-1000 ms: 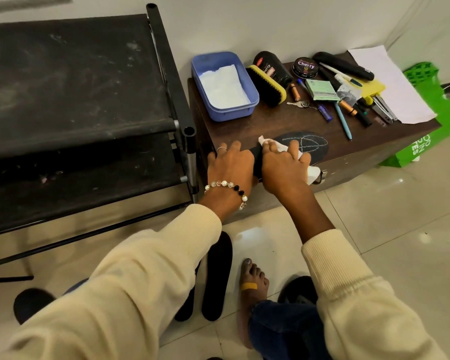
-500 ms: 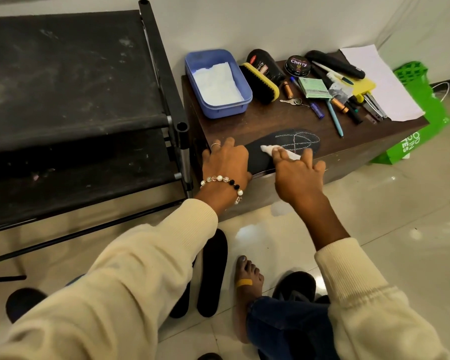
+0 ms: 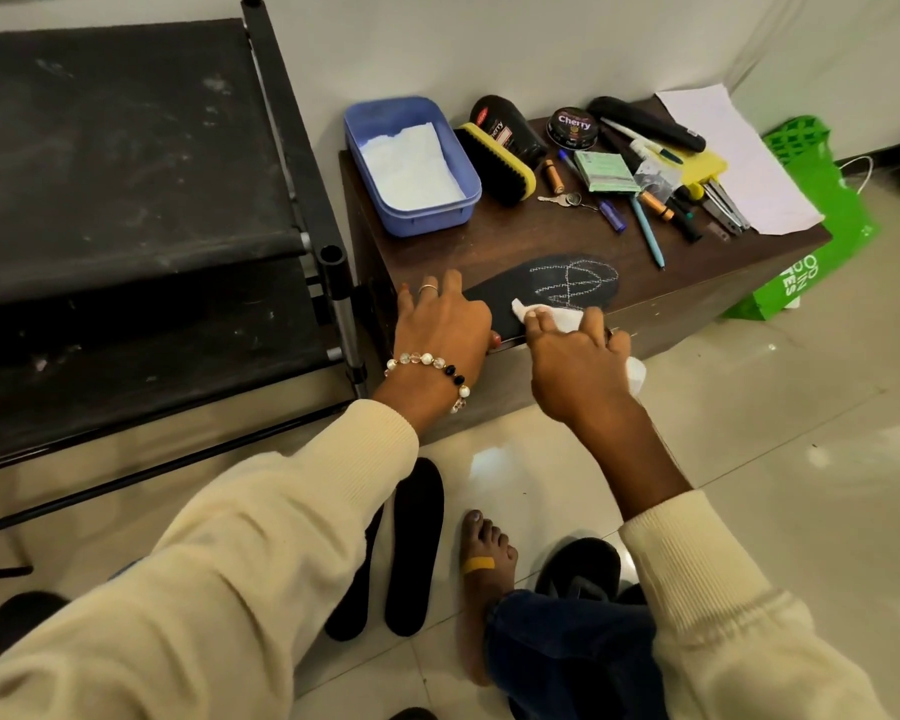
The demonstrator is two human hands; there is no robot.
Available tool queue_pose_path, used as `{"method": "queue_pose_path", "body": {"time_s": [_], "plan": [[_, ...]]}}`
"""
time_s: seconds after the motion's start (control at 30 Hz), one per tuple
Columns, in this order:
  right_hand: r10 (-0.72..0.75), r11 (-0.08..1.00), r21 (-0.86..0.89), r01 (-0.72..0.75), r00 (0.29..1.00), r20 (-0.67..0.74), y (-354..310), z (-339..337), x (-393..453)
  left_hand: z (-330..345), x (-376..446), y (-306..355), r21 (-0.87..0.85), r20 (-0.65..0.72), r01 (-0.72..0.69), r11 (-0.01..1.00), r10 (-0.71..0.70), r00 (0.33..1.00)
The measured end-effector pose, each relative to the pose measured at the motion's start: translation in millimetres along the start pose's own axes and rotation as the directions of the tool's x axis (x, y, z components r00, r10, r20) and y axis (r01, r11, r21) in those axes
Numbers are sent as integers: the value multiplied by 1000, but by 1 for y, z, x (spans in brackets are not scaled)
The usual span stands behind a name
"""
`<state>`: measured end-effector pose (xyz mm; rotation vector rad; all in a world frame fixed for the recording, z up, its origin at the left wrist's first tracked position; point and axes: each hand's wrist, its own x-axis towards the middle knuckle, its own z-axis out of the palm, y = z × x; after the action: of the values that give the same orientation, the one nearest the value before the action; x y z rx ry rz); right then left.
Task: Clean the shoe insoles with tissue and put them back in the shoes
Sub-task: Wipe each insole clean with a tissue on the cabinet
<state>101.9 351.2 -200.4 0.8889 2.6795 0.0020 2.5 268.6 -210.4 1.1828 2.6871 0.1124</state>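
Observation:
A black insole (image 3: pixel 552 288) with white zigzag stitching lies along the front edge of a low brown cabinet (image 3: pixel 697 283). My left hand (image 3: pixel 442 330) presses down on its heel end, fingers spread flat. My right hand (image 3: pixel 578 366) grips a crumpled white tissue (image 3: pixel 552 315) and holds it against the insole's middle. Two more black insoles (image 3: pixel 414 548) lie on the floor tiles below, beside my bare foot. A black shoe (image 3: pixel 578 569) sits on the floor by my knee; another dark shoe toe (image 3: pixel 22 615) shows at the lower left.
A blue tub (image 3: pixel 411 163) of tissues stands at the cabinet's back left. Behind the insole are a shoe brush (image 3: pixel 497 163), polish tin (image 3: pixel 573 128), pens, keys and paper. A black shoe rack (image 3: pixel 126 200) stands to the left, a green bag (image 3: pixel 822 241) to the right.
My right hand has slid the tissue back and forth along the insole, ending a little nearer the heel. The left hand has stayed pressed on the heel end.

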Motion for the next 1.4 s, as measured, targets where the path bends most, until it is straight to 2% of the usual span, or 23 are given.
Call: {"method": "queue_pose_path", "body": {"time_s": [0.1, 0.27, 0.47, 0.63, 0.83, 1.0, 1.17, 1.33, 1.4], "plan": [[-44, 999, 20, 44, 999, 4, 3, 0, -1, 1, 2, 0, -10, -19, 8, 1000, -9, 1000], [85, 996, -1, -85, 996, 10, 24, -3, 3, 1, 3, 2, -17, -13, 25, 1000, -25, 1000], [-69, 997, 33, 68, 997, 28, 6, 1, 0, 3, 2, 4, -52, -36, 41, 998, -43, 998], [95, 996, 1, -95, 995, 37, 32, -5, 5, 1, 3, 4, -105, -20, 40, 994, -43, 999], [-23, 999, 36, 22, 999, 38, 10, -1, 3, 1, 5, 4, -113, -12, 42, 993, -43, 999], [138, 990, 13, -138, 990, 30, 32, -4, 10, 0, 5, 3, -111, -15, 36, 993, -38, 999], [33, 998, 51, -35, 999, 25, 8, -1, 11, -1, 5, 4, -105, -22, 40, 994, -43, 999], [146, 989, 38, -145, 989, -1, 23, -4, 17, -2, 4, 2, -101, -20, 33, 994, -36, 999], [114, 993, 30, -114, 993, -10, 12, -3, 14, -2, 4, 3, -105, -25, 34, 994, -37, 999]]}}
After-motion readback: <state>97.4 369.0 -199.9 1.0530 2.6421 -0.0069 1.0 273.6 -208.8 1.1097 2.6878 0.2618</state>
